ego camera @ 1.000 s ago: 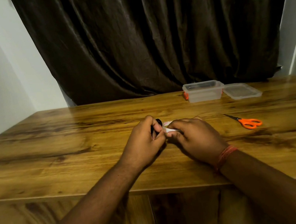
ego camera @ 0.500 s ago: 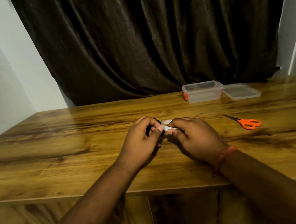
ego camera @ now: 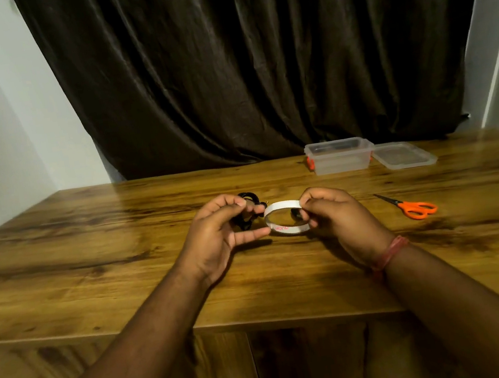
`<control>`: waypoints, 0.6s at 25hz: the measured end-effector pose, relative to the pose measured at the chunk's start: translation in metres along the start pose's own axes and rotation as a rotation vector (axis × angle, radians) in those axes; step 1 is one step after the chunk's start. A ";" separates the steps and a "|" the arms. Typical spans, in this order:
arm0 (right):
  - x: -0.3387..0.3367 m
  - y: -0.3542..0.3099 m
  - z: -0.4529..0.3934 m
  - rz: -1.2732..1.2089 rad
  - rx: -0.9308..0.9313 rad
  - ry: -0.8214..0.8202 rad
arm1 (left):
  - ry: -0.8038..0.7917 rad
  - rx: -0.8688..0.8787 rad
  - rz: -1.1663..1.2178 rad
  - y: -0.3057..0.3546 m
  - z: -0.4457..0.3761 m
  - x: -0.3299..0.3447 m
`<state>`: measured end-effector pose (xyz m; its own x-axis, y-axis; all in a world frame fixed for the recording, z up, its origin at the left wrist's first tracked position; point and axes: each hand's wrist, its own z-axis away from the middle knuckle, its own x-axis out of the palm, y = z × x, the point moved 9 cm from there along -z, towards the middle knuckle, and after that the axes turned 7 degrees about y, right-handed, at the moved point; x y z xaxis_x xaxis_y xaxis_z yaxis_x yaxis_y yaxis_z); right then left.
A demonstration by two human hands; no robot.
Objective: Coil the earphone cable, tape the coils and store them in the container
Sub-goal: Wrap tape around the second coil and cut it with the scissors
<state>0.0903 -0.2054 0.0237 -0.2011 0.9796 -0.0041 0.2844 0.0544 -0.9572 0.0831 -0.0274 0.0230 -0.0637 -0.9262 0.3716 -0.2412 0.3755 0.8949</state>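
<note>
Earphone cable point(ego camera: 246, 210) coiled in left hand point(ego camera: 217, 239), container point(ego camera: 339, 156) open, lid point(ego camera: 403, 155) beside

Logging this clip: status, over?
Left hand grips coiled cable. Right hand holds tape roll. Container open, lid beside. Nothing blocking.

Centre of the frame, pink lettering runs along the inside of the white tape roll point(ego camera: 284, 220). Too small and blurred to read. Nothing else carries text.
</note>
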 end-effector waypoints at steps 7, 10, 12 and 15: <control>0.007 0.006 -0.001 -0.244 0.078 -0.053 | -0.017 -0.071 0.212 -0.002 0.001 0.005; 0.008 0.007 -0.002 -0.196 0.086 -0.068 | -0.029 -0.070 0.299 0.002 -0.001 0.002; 0.009 0.009 -0.002 -0.203 0.114 -0.066 | -0.055 -0.073 0.332 0.003 -0.001 0.002; 0.011 0.015 -0.001 -0.237 0.178 -0.084 | -0.048 -0.085 0.331 0.000 -0.003 -0.001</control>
<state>0.0930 -0.1932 0.0098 -0.3215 0.9237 0.2083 0.0530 0.2372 -0.9700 0.0864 -0.0266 0.0241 -0.1706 -0.7534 0.6351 -0.1181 0.6555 0.7459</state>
